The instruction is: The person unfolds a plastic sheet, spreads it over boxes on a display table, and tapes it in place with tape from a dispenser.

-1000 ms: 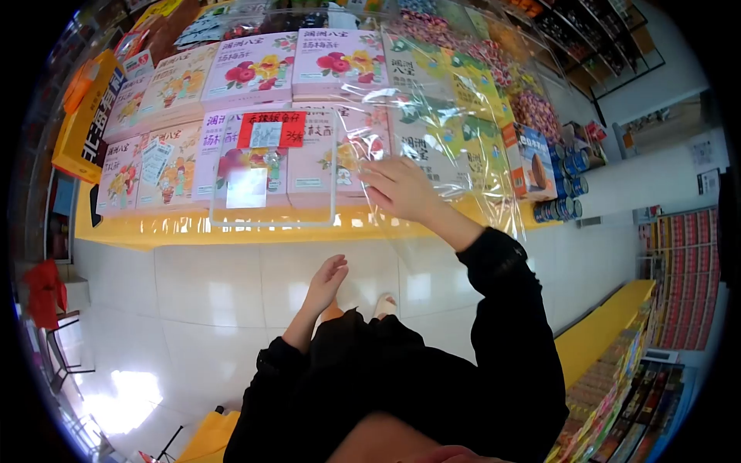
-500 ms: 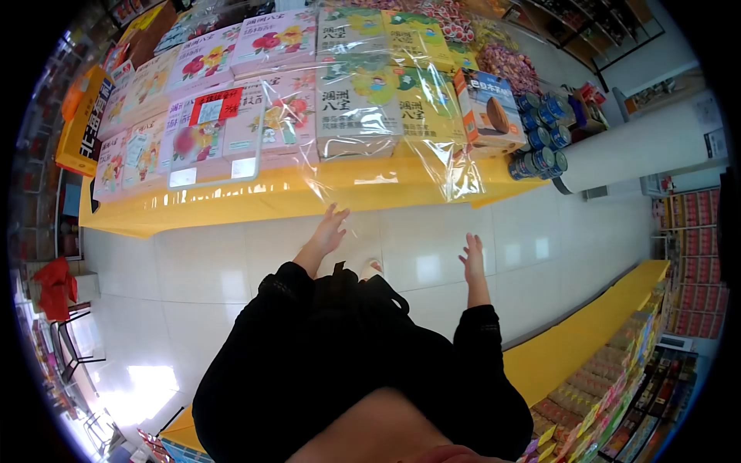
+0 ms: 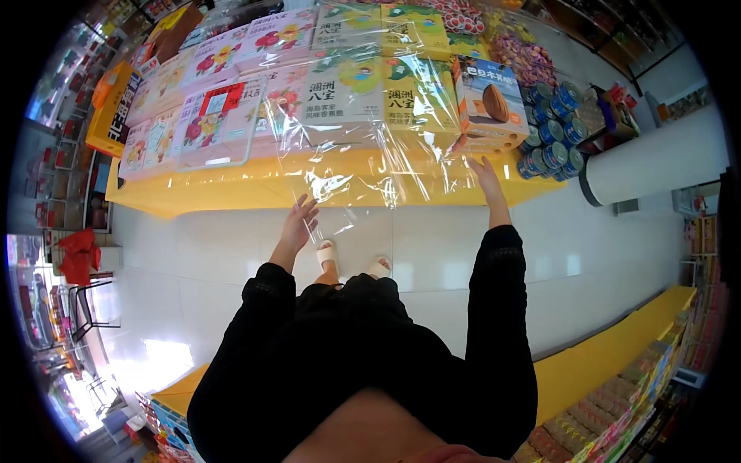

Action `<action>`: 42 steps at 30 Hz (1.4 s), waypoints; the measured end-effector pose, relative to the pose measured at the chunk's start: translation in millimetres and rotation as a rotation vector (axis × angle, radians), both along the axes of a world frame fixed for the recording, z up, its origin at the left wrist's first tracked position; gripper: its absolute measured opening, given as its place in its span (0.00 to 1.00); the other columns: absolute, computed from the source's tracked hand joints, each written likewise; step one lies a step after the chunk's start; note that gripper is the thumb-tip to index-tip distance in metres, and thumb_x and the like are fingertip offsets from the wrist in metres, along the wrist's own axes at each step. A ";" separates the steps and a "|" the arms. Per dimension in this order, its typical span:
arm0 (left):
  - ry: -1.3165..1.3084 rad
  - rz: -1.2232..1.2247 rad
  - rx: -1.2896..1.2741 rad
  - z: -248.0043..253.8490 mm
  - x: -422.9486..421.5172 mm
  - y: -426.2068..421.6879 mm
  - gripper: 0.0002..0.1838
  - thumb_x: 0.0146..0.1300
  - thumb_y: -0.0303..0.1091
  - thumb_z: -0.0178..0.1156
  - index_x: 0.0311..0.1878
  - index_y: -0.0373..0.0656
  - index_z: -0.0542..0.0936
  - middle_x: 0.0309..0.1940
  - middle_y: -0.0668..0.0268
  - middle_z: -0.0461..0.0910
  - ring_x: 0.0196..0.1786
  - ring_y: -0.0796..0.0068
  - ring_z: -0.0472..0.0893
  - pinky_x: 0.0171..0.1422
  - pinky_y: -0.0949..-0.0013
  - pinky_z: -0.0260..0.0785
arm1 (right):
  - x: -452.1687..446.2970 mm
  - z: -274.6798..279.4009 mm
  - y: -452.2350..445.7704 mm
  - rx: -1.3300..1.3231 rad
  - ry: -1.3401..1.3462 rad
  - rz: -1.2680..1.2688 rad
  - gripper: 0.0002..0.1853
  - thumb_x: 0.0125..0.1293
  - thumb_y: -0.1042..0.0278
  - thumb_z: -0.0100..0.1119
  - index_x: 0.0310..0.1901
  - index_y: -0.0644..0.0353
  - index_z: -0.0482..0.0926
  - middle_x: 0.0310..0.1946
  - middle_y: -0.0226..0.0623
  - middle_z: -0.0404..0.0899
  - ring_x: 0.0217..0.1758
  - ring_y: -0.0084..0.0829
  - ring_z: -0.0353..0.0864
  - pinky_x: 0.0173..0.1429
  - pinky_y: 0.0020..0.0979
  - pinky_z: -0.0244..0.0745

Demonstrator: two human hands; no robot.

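A clear plastic film (image 3: 370,174) lies over stacked gift boxes and hangs past the front edge of the yellow-covered table. My left hand (image 3: 297,222) is at the film's lower left corner, fingers apart, with the film beside or against them; I cannot make out a grip. Just below the almond box (image 3: 492,104), my right hand (image 3: 486,181) reaches up with fingers stretched out, near the film's right side. Under the film are grey-green boxes (image 3: 343,92) and yellow boxes (image 3: 419,96). Pink boxes (image 3: 282,35) stand to their left, with a clear sign holder (image 3: 220,127) in front.
Blue cans (image 3: 556,131) are stacked at the table's right end, close to a white column (image 3: 656,166). Behind me on the right runs a yellow-edged shelf (image 3: 602,339) of packets. A black-framed chair (image 3: 85,309) stands at left.
My right hand has moved up to the table edge near the almond box. My left hand has shifted left and slightly down. The film's front edge hangs lower, and the view has shifted.
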State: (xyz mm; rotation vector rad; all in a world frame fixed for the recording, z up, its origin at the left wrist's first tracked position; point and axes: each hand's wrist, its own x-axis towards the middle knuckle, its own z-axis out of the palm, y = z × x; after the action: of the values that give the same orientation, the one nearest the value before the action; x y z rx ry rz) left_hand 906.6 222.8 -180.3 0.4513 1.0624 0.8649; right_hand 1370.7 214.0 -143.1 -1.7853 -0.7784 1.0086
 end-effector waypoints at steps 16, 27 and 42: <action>0.198 -0.051 0.089 31.0 -97.4 -5.6 0.13 0.58 0.31 0.52 0.47 0.42 0.71 0.39 0.69 0.75 0.39 0.78 0.73 0.44 0.73 0.65 | -36.0 -29.5 -96.4 -0.156 0.462 0.251 0.12 0.60 0.67 0.52 0.41 0.65 0.74 0.33 0.32 0.77 0.33 0.22 0.75 0.39 0.23 0.70; 0.765 -0.126 -0.168 -101.7 -98.9 -1.8 0.20 0.47 0.32 0.55 0.47 0.44 0.74 0.40 0.66 0.77 0.41 0.78 0.73 0.40 0.69 0.62 | -99.6 -216.0 -144.5 -0.238 -0.364 0.104 0.19 0.56 0.64 0.56 0.47 0.65 0.71 0.35 0.34 0.77 0.38 0.26 0.75 0.43 0.22 0.67; 0.040 -0.325 0.060 67.0 26.0 111.0 0.26 0.61 0.48 0.47 0.54 0.37 0.66 0.48 0.58 0.72 0.49 0.70 0.73 0.51 0.70 0.65 | -229.9 40.7 70.4 0.083 0.899 0.146 0.35 0.63 0.47 0.42 0.63 0.61 0.45 0.59 0.44 0.57 0.59 0.37 0.60 0.60 0.36 0.57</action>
State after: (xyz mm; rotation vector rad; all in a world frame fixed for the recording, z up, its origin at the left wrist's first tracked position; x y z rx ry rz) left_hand 932.5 333.8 -113.4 0.6733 0.9674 0.6022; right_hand 1140.8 284.4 -102.4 -1.0234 -0.3618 1.6609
